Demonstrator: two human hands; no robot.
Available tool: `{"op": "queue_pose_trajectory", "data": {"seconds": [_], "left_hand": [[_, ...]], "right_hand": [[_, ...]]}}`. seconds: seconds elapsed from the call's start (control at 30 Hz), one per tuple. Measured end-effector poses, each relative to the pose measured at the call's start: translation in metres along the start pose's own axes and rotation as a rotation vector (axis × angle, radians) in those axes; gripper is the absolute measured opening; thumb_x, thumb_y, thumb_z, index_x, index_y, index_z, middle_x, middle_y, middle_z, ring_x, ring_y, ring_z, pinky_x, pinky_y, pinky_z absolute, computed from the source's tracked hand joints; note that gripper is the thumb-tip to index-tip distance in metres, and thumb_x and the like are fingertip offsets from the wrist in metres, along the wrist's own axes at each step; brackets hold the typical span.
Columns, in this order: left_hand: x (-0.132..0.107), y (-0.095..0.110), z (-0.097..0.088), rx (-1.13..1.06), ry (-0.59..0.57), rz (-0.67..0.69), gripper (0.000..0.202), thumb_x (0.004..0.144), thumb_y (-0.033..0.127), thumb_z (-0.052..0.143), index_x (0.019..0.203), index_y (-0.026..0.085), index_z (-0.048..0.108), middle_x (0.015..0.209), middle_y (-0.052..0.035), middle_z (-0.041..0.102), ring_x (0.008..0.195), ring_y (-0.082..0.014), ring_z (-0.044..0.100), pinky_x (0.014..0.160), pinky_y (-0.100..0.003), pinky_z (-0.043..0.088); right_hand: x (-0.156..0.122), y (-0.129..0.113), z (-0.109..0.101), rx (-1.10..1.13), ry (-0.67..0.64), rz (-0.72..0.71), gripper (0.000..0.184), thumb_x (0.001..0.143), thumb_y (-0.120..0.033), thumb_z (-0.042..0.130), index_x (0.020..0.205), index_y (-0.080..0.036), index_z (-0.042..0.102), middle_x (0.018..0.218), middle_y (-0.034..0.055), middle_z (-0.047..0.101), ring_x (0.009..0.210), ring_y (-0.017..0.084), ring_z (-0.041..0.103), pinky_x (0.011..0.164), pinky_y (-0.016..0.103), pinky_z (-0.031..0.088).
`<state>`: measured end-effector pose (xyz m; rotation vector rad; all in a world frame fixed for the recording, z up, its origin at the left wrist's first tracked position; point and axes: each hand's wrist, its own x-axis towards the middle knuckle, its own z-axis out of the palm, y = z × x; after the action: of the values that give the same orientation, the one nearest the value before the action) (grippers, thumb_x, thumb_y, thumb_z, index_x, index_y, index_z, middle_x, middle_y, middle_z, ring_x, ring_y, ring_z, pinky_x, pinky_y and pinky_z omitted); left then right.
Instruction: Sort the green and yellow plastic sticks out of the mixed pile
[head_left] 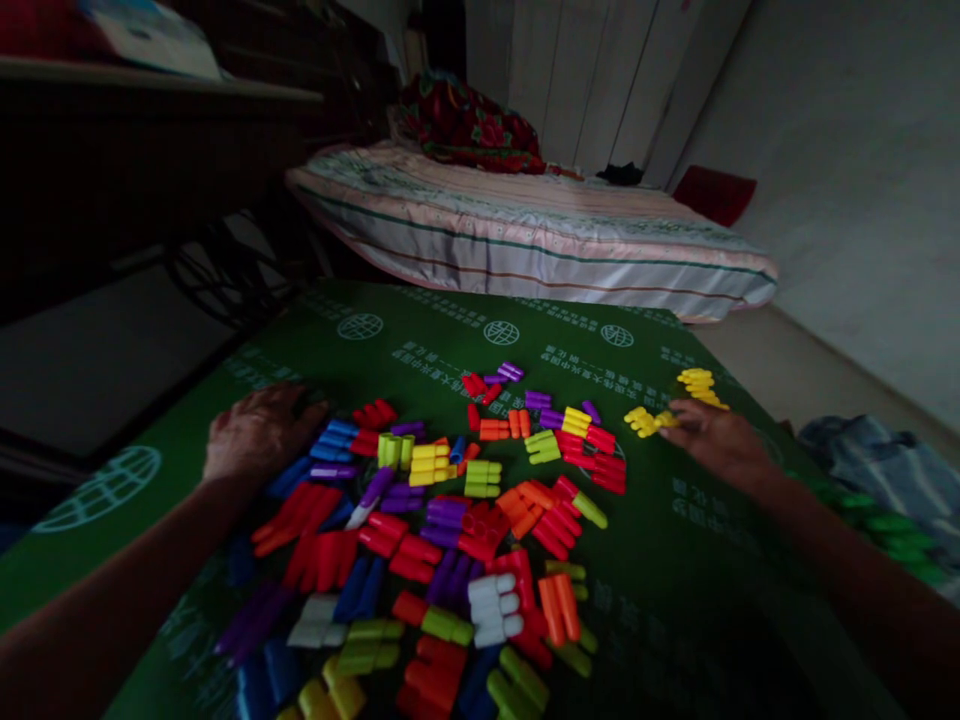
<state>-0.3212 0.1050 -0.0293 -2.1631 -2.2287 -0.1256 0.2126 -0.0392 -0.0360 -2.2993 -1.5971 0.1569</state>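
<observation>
Several plastic building pieces (450, 530) in red, blue, purple, yellow, green, orange and white lie spread over a green printed cloth (450, 340). My left hand (259, 432) rests knuckles up at the pile's left edge, fingers curled down beside blue pieces (334, 440); whether anything is under it is hidden. My right hand (716, 437) reaches out at the right, its fingertips touching a yellow piece (645, 421). A second group of yellow pieces (701, 387) lies just beyond that hand.
A bed (525, 235) with a striped sheet and a red flowered blanket (469, 125) stands behind the cloth. A dark table or shelf (150, 90) is at the left. Crumpled blue fabric (877, 470) lies at the right, next to the bare floor and wall.
</observation>
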Motion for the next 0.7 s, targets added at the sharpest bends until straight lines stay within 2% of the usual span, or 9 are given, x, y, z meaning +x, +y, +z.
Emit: {"op": "queue_pose_trajectory", "data": {"seconds": [0.13,0.2,0.27,0.37,0.43,0.5,0.6,0.7], "left_hand": [[-0.001,0.000,0.001,0.003,0.009,0.015,0.066,0.088,0.055,0.022,0.132,0.012,0.046,0.144,-0.0159,0.043,0.130,-0.0351,0.041,0.106,-0.051,0.034],[-0.001,-0.001,0.002,0.004,0.020,0.018,0.065,0.089,0.054,0.023,0.132,0.012,0.046,0.144,-0.0154,0.044,0.130,-0.0344,0.040,0.107,-0.051,0.032],[-0.002,-0.001,0.003,0.004,0.029,0.015,0.064,0.089,0.054,0.023,0.132,0.012,0.047,0.144,-0.0152,0.044,0.131,-0.0338,0.040,0.108,-0.050,0.031],[-0.004,-0.002,0.003,0.002,0.037,0.010,0.062,0.090,0.053,0.025,0.131,0.013,0.047,0.143,-0.0147,0.044,0.131,-0.0327,0.039,0.108,-0.049,0.031],[-0.005,-0.002,0.003,0.000,0.038,0.009,0.060,0.090,0.052,0.026,0.131,0.013,0.047,0.143,-0.0147,0.044,0.131,-0.0323,0.040,0.108,-0.048,0.032],[-0.006,-0.001,0.003,-0.002,0.040,0.013,0.059,0.090,0.051,0.027,0.131,0.012,0.048,0.143,-0.0151,0.045,0.131,-0.0324,0.040,0.108,-0.048,0.032],[-0.008,0.001,0.002,-0.007,0.045,0.014,0.059,0.090,0.050,0.028,0.131,0.012,0.048,0.142,-0.0155,0.046,0.131,-0.0328,0.040,0.108,-0.049,0.032],[-0.011,0.003,-0.001,-0.015,0.038,0.023,0.060,0.091,0.051,0.026,0.132,0.011,0.046,0.142,-0.0163,0.045,0.132,-0.0330,0.038,0.108,-0.050,0.031]], "right_hand": [[-0.037,-0.038,0.011,-0.143,-0.081,-0.168,0.036,0.082,-0.032,0.058,0.116,-0.023,0.063,0.105,0.0064,0.071,0.092,0.021,0.067,0.077,0.031,0.050],[-0.047,-0.052,0.007,-0.270,-0.045,-0.225,0.033,0.081,-0.031,0.059,0.112,-0.020,0.065,0.105,0.0088,0.070,0.093,0.023,0.065,0.076,0.032,0.049],[-0.054,-0.072,0.001,-0.302,0.041,-0.297,0.027,0.082,-0.031,0.061,0.106,-0.019,0.067,0.101,0.0097,0.069,0.094,0.025,0.063,0.078,0.034,0.049],[-0.062,-0.123,0.000,-0.104,0.109,-0.532,0.018,0.088,-0.026,0.055,0.098,-0.020,0.068,0.098,0.0068,0.068,0.094,0.020,0.060,0.084,0.032,0.047],[-0.068,-0.166,0.009,0.037,0.043,-0.739,0.016,0.090,-0.022,0.052,0.092,-0.021,0.068,0.095,0.0045,0.068,0.093,0.017,0.059,0.088,0.029,0.045],[-0.072,-0.205,0.023,0.047,-0.020,-0.858,0.016,0.089,-0.019,0.053,0.083,-0.019,0.068,0.096,0.0058,0.066,0.098,0.018,0.056,0.092,0.030,0.043],[-0.072,-0.240,0.047,-0.018,-0.082,-0.863,0.012,0.085,-0.017,0.056,0.083,-0.017,0.068,0.104,0.0094,0.062,0.110,0.022,0.049,0.095,0.034,0.041],[-0.068,-0.249,0.065,-0.022,-0.148,-0.819,0.014,0.085,-0.017,0.056,0.088,-0.016,0.070,0.107,0.0105,0.060,0.112,0.024,0.048,0.097,0.036,0.040]]}}
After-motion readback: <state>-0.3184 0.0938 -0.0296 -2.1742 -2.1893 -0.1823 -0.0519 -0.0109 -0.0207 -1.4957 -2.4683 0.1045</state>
